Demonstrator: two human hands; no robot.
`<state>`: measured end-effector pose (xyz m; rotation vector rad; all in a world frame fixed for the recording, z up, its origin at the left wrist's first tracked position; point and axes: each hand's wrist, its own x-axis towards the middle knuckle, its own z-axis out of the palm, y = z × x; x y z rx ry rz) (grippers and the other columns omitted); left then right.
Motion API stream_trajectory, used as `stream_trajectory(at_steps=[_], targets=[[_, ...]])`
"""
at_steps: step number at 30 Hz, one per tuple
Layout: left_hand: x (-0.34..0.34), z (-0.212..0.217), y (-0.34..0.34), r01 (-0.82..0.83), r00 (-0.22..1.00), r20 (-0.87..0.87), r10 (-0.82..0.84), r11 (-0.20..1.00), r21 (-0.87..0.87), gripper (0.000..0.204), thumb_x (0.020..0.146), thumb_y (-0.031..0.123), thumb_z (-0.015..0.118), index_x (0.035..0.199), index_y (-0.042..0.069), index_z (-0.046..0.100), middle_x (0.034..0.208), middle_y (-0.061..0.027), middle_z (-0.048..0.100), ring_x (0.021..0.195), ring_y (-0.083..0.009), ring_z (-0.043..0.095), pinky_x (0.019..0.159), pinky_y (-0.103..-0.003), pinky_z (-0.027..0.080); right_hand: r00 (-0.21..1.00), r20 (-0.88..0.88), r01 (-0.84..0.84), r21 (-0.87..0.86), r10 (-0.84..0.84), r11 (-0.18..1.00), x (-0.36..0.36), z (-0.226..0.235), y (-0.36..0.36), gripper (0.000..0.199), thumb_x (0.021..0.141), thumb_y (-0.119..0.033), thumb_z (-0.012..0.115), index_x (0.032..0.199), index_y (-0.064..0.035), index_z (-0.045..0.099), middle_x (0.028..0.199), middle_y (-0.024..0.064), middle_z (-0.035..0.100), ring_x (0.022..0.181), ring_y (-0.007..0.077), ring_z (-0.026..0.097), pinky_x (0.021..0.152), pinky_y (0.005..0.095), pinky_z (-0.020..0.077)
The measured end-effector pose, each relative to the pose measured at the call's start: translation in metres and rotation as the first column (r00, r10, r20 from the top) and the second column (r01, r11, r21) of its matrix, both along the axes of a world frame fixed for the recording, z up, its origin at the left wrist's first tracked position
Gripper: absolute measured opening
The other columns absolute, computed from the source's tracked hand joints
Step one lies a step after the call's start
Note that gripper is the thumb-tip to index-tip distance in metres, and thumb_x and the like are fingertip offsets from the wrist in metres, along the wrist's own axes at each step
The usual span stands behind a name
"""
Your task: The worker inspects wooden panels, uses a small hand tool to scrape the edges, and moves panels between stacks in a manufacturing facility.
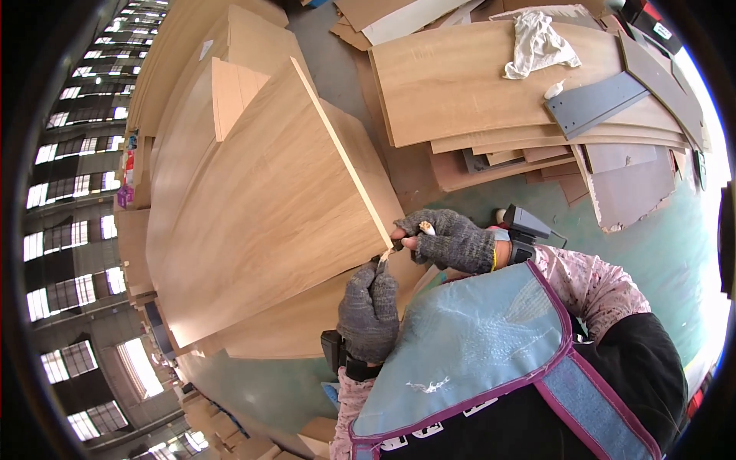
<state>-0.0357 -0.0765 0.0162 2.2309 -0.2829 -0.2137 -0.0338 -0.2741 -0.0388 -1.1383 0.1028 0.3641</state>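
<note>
A large light-brown wooden board [276, 207] stands tilted in front of me, its pale edge running down to a near corner. My right hand [452, 239], in a grey fingerless knitted glove, is closed at that corner, its fingertips against the board's edge. A short white stick-like thing with a tan end [427, 228] pokes out between its fingers; its kind is unclear. Just below, my left hand [369, 310], gloved alike, is closed with the fingers pinched together under the corner. A small pale scrap [385, 257] shows at its fingertips, too small to name.
More wooden panels [184, 100] lean behind the board at left. To the right is a stack of panels [460, 84] bearing a white cloth [540, 46] and a dark grey drilled plate [598, 103]. Broken board pieces [629, 184] lie beside it on the green floor [567, 215].
</note>
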Motion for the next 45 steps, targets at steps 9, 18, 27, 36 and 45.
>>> stream_trajectory(at_steps=[9,18,27,36,45], targets=[[-0.006,0.014,-0.006,0.019,0.987,0.14,-0.078,0.925,0.378,0.026,0.092,0.015,0.047,0.111,0.0,0.055,0.093,-0.018,0.061,0.084,-0.0341,0.059,0.074,-0.039,0.046,0.994,0.063,-0.096,0.063,0.092,0.993,-0.001,0.0,0.019,0.031,0.085,-0.028,0.064,0.111,-0.0101,0.06,0.09,0.0016,0.063,0.074,0.0069,0.06,0.055,0.0215,0.0475],[-0.016,0.003,0.004,0.074,0.96,0.153,-0.233,0.745,0.663,0.033,0.084,0.008,0.05,0.116,0.004,0.054,0.111,-0.0147,0.054,0.1,-0.0289,0.054,0.081,-0.037,0.046,0.983,0.057,-0.182,0.151,0.176,0.972,0.002,0.006,0.014,0.028,0.087,-0.022,0.063,0.108,-0.0041,0.06,0.09,0.001,0.061,0.075,0.0063,0.056,0.065,0.0221,0.0472],[-0.02,0.015,0.005,0.077,0.989,0.041,-0.145,0.72,0.689,0.036,0.084,0.008,0.048,0.119,0.003,0.051,0.113,-0.0161,0.054,0.102,-0.0306,0.053,0.085,-0.039,0.045,0.964,0.062,-0.264,0.248,0.257,0.932,0.0,0.011,0.023,0.032,0.087,-0.022,0.062,0.113,-0.005,0.057,0.1,0.0045,0.061,0.082,0.0098,0.058,0.074,0.0251,0.0486],[-0.021,0.023,-0.009,0.038,0.997,0.019,-0.077,0.674,0.737,0.034,0.086,0.007,0.046,0.118,0.002,0.051,0.113,-0.0164,0.056,0.102,-0.0318,0.054,0.086,-0.039,0.044,0.958,0.033,-0.273,0.391,0.283,0.879,-0.005,-0.01,0.032,0.035,0.087,-0.025,0.062,0.119,-0.0101,0.054,0.092,0.0022,0.058,0.071,0.0056,0.05,0.052,0.0201,0.0407],[-0.021,0.014,0.005,0.057,0.983,0.074,-0.17,0.654,0.754,0.037,0.083,0.005,0.046,0.119,0.003,0.052,0.107,-0.0172,0.057,0.098,-0.0327,0.055,0.082,-0.04,0.046,0.942,-0.035,-0.277,0.48,0.334,0.833,-0.009,-0.014,0.043,0.038,0.087,-0.021,0.062,0.122,-0.01,0.053,0.096,-0.0016,0.059,0.072,0.0041,0.048,0.056,0.0197,0.0383]])
